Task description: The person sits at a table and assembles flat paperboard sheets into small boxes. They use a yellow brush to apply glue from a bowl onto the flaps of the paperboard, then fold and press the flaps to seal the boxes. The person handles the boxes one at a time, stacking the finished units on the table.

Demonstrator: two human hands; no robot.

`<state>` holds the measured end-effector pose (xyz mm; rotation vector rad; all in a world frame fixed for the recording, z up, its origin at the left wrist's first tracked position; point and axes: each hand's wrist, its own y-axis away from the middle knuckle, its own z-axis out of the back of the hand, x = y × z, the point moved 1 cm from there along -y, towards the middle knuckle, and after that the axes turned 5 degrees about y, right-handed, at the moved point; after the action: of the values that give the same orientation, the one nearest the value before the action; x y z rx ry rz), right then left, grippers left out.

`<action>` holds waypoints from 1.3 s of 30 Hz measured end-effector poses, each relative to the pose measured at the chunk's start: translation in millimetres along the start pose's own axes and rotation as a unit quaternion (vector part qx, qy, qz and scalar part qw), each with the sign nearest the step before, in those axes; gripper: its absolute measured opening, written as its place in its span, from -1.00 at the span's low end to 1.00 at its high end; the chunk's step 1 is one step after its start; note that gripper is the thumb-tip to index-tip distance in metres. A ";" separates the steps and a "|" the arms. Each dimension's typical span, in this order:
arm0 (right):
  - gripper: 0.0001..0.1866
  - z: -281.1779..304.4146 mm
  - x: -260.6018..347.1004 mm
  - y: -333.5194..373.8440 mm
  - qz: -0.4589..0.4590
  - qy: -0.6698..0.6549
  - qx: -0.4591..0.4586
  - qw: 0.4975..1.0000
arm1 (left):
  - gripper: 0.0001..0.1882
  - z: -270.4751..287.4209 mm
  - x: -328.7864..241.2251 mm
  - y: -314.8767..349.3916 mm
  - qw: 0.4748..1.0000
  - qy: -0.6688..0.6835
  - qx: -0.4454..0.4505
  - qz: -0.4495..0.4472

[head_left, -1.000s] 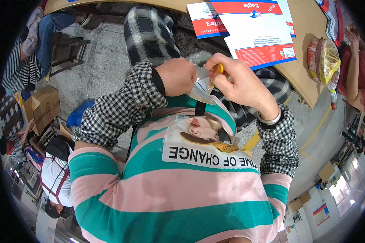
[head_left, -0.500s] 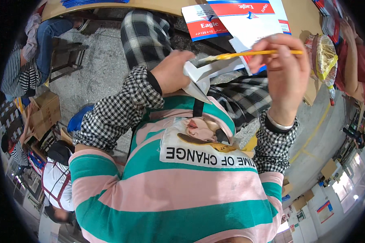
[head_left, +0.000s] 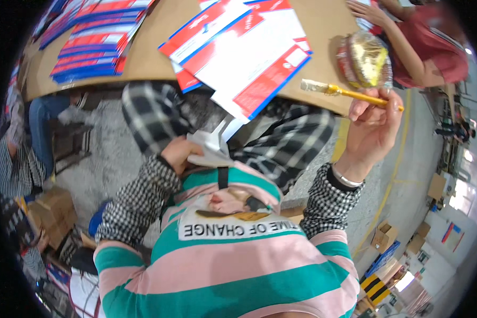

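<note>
My left hand point(head_left: 177, 153) grips a folded white carton point(head_left: 211, 151) low over my lap, at the hem of my striped shirt. Its far edge overlaps or lies close to the flat cartons at the table edge; whether they touch I cannot tell. In my right hand point(head_left: 375, 124) is a flat paintbrush point(head_left: 350, 94), pinched by its yellow handle. The pale, coated bristles point left over the table's near edge, apart from the carton. Just beyond my right hand stands a plastic-wrapped bowl point(head_left: 364, 57) with yellowish stuff in it.
Several flattened red, white and blue cartons point(head_left: 238, 53) lie fanned on the tan table point(head_left: 156, 45), some jutting past its edge. More cartons point(head_left: 93, 40) are stacked at the far left. A co-worker in a red top point(head_left: 426, 47) reaches onto the table at right. Cardboard boxes point(head_left: 53, 209) stand left.
The brush has moved away from the white carton, toward the wrapped bowl. The view has shifted and takes in more of the table. My left hand keeps the carton over my lap.
</note>
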<state>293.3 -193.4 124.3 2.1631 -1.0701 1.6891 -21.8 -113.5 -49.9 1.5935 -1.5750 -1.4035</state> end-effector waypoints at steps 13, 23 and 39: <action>-0.79 102.6 0.8 -98.5 0.100 0.286 -0.260 0.917 | -0.41 -11.7 -10.0 7.7 0.990 0.051 0.126 0.045; -0.74 163.7 -68.8 -177.2 -0.091 0.519 -0.112 0.842 | -0.41 -15.8 -16.5 16.5 0.989 0.084 0.125 0.005; -0.80 132.3 10.5 -131.9 -0.024 0.126 -0.184 0.974 | -0.35 -72.8 -77.8 46.1 0.970 0.052 0.160 -0.175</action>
<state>479.6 -176.4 125.8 1.6833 -1.1413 1.5458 38.5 -73.4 40.8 2.1889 -1.5728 -1.2511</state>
